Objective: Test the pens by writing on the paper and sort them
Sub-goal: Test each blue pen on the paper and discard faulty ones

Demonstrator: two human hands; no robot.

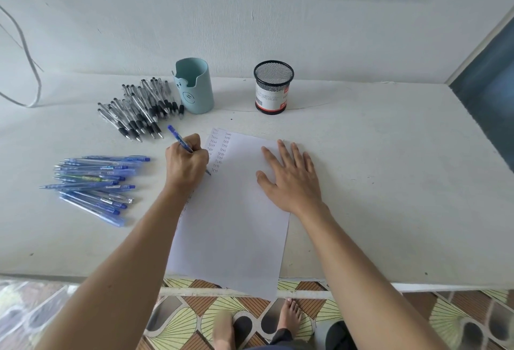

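My left hand pinched a blue pen, its tip on the paper beneath two columns of test marks. My right hand lay spread flat on the paper. Left of the paper lay a blue pile and a black pile; I judged testing partly done.

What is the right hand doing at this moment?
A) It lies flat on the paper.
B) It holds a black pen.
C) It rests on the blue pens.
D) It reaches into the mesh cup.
A: the right hand lies with straight fingers on the paper, while the left hand grips the blue pen.
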